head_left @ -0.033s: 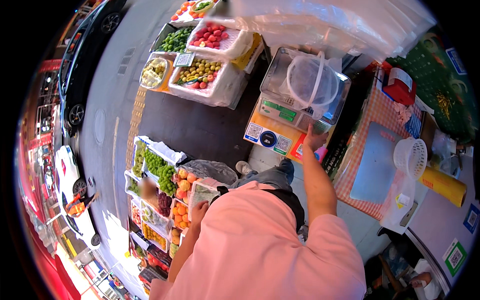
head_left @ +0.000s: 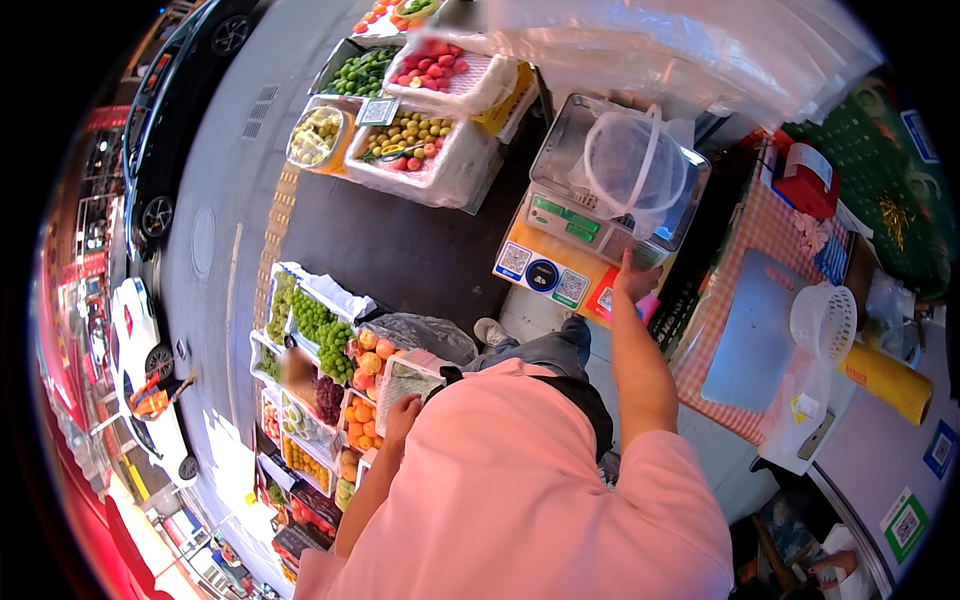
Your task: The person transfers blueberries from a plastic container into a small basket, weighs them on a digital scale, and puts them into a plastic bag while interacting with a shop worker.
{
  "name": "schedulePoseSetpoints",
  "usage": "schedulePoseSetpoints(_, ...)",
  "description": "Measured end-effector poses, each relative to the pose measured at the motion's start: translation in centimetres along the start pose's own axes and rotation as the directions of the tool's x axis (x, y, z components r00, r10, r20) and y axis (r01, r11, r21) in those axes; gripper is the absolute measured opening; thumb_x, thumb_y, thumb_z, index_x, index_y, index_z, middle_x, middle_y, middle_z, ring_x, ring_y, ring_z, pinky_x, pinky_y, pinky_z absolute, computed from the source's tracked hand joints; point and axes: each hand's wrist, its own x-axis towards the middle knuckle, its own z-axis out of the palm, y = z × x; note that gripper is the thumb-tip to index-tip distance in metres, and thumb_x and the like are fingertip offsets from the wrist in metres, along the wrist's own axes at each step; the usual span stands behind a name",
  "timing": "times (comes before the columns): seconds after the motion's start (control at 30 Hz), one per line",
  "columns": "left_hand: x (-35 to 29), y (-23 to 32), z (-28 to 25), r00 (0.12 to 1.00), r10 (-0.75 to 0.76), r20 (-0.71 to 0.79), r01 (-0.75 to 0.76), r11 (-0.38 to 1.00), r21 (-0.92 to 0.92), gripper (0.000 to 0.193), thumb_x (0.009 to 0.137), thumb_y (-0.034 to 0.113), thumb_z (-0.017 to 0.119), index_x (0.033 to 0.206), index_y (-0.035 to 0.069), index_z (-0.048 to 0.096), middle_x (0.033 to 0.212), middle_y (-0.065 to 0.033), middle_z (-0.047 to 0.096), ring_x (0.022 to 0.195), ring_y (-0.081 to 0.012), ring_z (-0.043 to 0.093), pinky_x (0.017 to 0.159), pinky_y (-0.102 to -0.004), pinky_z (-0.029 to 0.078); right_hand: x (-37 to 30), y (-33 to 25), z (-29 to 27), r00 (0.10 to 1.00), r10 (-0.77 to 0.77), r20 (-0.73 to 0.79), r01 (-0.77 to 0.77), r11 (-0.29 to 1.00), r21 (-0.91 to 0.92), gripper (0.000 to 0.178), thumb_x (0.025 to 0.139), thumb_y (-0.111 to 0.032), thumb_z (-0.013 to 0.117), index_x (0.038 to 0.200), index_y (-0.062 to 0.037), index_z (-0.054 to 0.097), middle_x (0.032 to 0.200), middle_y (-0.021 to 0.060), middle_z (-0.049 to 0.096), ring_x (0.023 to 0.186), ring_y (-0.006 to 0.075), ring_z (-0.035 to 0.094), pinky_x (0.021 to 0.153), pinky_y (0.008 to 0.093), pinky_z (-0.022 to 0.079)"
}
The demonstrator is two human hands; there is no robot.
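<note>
My right hand (head_left: 636, 276) reaches forward to the front panel of a steel weighing scale (head_left: 585, 225) and holds nothing. On the scale pan sits a clear plastic tub with a white rim (head_left: 634, 163). My left hand (head_left: 402, 412) is low on the left, at the edge of a white box with a green mesh top (head_left: 405, 378), beside trays of oranges (head_left: 366, 352) and green grapes (head_left: 315, 318). Its fingers are hidden from me. My pink shirt fills the lower middle.
White crates of red, yellow and green fruit (head_left: 415, 135) stand ahead. A checked counter (head_left: 735, 235) on the right carries a grey board, a white basket (head_left: 822, 322) and a yellow roll (head_left: 885, 380). Parked cars (head_left: 165, 150) line the street on the left.
</note>
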Motion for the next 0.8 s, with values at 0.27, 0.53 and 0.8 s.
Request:
schedulePoseSetpoints(0.27,-0.4,3.1,1.8,0.993,-0.040,-0.108,0.030,0.995,-0.098,0.026,0.086,0.022,0.065,0.093,-0.003,0.067,0.074,-0.0073,0.069,0.067,-0.0158,0.066,0.064,-0.0275,0.051,-1.4,1.4,-3.3,0.978,-0.092,0.188,0.095,0.995,-0.011,0.078,0.078,-0.053,0.070,0.130,-0.0006,0.046,0.119,0.0270,0.052,0.108,0.0410,0.055,0.089,0.0501,0.048)
schedulePoseSetpoints(0.53,-0.3,-0.9,2.8,0.989,-0.028,-0.144,0.048,0.989,0.143,0.045,0.089,0.037,0.059,0.069,-0.002,0.066,0.060,-0.0127,0.065,0.057,-0.0194,0.063,0.058,-0.0357,0.048,-4.1,1.9,-11.7,0.624,-0.762,0.173,0.776,0.630,-0.027,0.047,0.090,-0.030,0.063,0.124,0.0001,0.052,0.125,0.0227,0.050,0.115,0.0395,0.048,0.099,0.0468,0.040)
schedulePoseSetpoints(0.8,2.1,-6.4,4.4,0.999,0.008,-0.047,-0.005,0.998,0.063,0.040,0.088,0.034,0.058,0.082,-0.004,0.069,0.068,-0.0132,0.067,0.061,-0.0213,0.062,0.061,-0.0371,0.048,6.1,4.4,-22.3,0.794,-0.567,-0.220,0.400,0.759,-0.514,0.066,0.095,-0.047,0.046,0.143,-0.0015,0.036,0.150,0.0249,0.029,0.138,0.0428,0.027,0.109,0.0555,0.025)
